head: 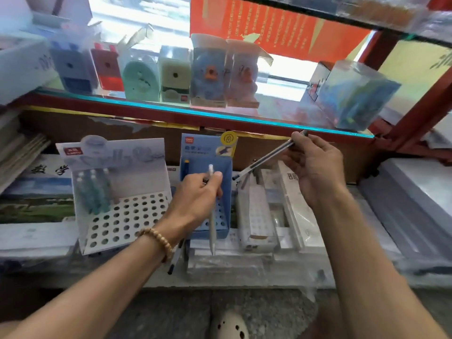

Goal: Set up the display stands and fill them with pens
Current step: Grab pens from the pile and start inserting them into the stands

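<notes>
Nearest, at 6 o'clock: a pale shoe [230, 324]. Left hand [195, 196] pinches a white pen [211, 216] over the blue stand [208, 226], long axis near vertical, tip toward 6. Right hand [315, 165] grips dark pens [269, 155], tips toward 8. White stand [127, 216], at 9, is mostly unfilled. Filling step; next likely needs tip-to-hole alignment.
</notes>
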Motion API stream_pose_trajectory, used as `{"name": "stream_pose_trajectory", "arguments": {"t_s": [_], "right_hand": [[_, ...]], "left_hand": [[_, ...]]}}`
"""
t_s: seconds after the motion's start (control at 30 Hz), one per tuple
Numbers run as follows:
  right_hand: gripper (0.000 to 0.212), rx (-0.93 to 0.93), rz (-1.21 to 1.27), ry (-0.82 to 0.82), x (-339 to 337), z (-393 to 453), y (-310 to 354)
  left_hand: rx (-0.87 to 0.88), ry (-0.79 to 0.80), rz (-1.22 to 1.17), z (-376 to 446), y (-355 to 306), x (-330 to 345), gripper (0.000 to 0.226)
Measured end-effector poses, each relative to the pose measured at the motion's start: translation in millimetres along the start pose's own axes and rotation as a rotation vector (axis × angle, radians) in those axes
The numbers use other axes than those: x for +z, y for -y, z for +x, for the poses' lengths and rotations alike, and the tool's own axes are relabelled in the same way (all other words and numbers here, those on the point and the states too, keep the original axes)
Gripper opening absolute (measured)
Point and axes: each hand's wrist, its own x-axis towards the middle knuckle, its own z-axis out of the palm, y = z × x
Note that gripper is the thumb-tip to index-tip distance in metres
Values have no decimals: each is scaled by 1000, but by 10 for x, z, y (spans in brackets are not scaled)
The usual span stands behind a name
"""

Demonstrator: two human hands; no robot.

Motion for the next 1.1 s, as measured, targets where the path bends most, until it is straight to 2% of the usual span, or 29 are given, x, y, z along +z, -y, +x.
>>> {"name": "stream_pose_trajectory", "arguments": {"t_s": [0.1, 0.23, 0.3, 0.4, 0.47, 0.57, 0.67, 0.97, 1.1], "right_hand": [[3, -78, -231, -104, -127, 152, -83], [16, -219, -553, -108, -168, 243, -211], [17, -250, -566, -171, -166, 287, -225], [15, -302, -488, -388, -197, 362, -181], [12, -335, -569, -441, -243, 400, -197], [12, -336, -810, -294, -267, 449, -377], [17, -287, -922, -91, -226, 488, -586], [16, -335, -985, -80, -219, 534, -631], [15, -354, -987, 3, -174, 523, -622]], "left_hand": [[-6, 38, -24, 63, -6, 81, 42], [-35, 74, -116, 126, 30, 189, 41], [-49, 55, -176, 172, 41, 223, 40], [-64, 16, -210, 237, 34, 246, 39], [-66, 9, -215, 260, 56, 251, 38], [-62, 7, -228, 260, 104, 260, 37], [-45, 11, -238, 254, 110, 271, 35], [-7, 22, -220, 222, 122, 217, 33], [-1, 7, -212, 235, 125, 173, 32]]}}
